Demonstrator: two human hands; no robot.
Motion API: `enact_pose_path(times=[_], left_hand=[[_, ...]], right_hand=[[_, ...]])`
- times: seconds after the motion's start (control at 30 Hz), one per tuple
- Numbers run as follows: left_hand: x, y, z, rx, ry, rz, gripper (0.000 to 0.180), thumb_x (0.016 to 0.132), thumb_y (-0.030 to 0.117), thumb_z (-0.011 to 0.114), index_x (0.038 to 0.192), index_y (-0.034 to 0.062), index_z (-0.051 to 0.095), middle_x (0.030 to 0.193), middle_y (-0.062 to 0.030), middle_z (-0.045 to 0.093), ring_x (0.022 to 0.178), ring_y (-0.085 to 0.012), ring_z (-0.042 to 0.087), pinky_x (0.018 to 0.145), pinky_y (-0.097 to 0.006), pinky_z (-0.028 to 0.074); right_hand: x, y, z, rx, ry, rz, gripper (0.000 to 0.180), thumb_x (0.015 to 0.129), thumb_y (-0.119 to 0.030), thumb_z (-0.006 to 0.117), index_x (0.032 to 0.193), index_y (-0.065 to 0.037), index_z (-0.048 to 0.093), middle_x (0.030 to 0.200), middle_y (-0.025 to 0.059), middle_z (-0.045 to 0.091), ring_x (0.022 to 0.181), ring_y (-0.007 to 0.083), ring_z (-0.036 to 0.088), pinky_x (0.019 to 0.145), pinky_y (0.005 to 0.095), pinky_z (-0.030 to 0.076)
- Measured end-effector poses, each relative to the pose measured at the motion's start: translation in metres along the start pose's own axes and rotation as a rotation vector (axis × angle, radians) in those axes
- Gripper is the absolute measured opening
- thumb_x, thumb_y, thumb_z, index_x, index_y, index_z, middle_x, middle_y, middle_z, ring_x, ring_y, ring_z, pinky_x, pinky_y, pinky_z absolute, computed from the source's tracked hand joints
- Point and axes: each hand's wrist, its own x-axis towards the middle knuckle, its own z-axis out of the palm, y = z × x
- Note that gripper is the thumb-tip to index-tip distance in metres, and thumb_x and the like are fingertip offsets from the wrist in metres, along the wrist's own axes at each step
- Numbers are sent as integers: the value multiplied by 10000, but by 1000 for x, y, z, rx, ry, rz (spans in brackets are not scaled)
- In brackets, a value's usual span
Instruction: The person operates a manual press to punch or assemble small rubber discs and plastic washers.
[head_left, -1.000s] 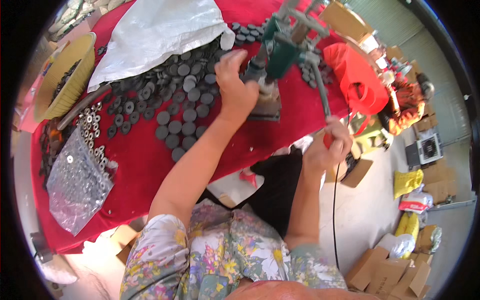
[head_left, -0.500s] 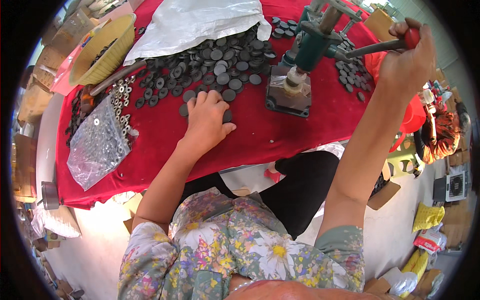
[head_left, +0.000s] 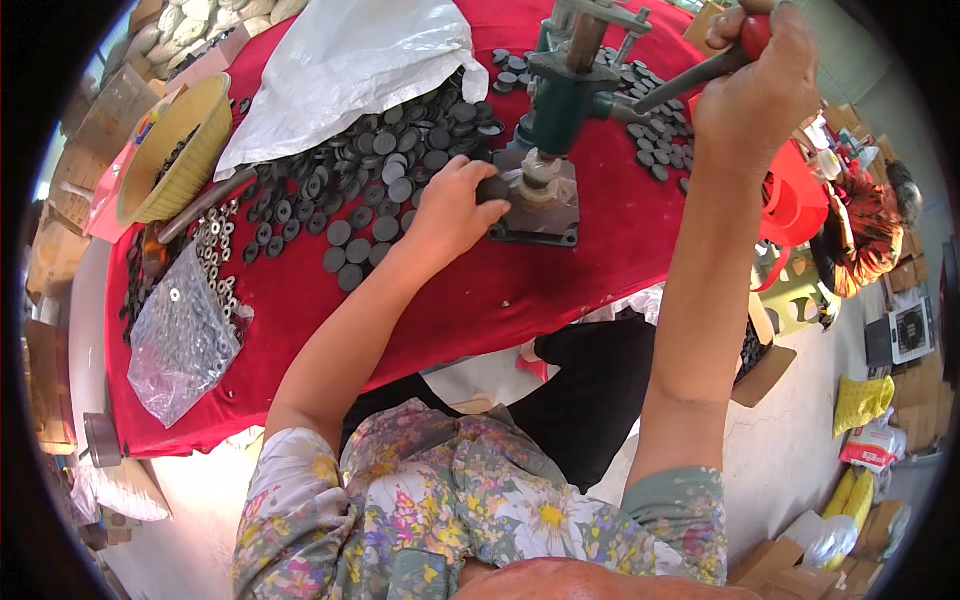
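My left hand (head_left: 452,207) holds a black round disc (head_left: 492,188) at the die of a green hand press (head_left: 560,95), which stands on a grey base plate (head_left: 545,222). My right hand (head_left: 762,75) is raised and closed around the red knob of the press lever (head_left: 690,78). A heap of black discs (head_left: 370,175) lies on the red tablecloth (head_left: 480,290) just left of my left hand.
A white plastic bag (head_left: 345,60) lies behind the discs. A yellow bowl (head_left: 175,150), small metal washers (head_left: 215,260) and a clear bag of parts (head_left: 180,340) sit at the left. More discs (head_left: 650,140) lie right of the press. Boxes and bags crowd the floor at the right.
My left hand has moved from the disc heap to the press die with a disc. My right hand keeps the lever up. The camera view has shifted.
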Motion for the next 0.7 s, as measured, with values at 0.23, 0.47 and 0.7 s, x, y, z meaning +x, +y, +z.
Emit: enact_pose_path(times=[0.23,0.47,0.7], left_hand=[[29,0,35,-23,65,-15,451,689,199,835,1048,-35,693,903,-119,593,762,-247,609,712,-353,492],[41,-5,62,-53,161,12,524,614,345,876,994,15,730,972,-100,613,905,-292,620,755,-400,484],[17,-13,21,-32,284,73,585,598,254,878,1105,29,692,1035,-130,602,993,-298,600,849,-385,491]], right_hand=[[-3,-5,3,-32,2,62,305,988,-304,554,905,-11,581,698,1,458,623,95,502,556,219,412],[-2,-8,4,-5,-1,55,317,994,-307,546,899,-6,574,701,-2,454,623,94,497,556,207,402],[-51,-24,-32,-636,-179,-307,193,1001,-123,452,890,3,547,703,106,534,703,211,561,670,360,491]])
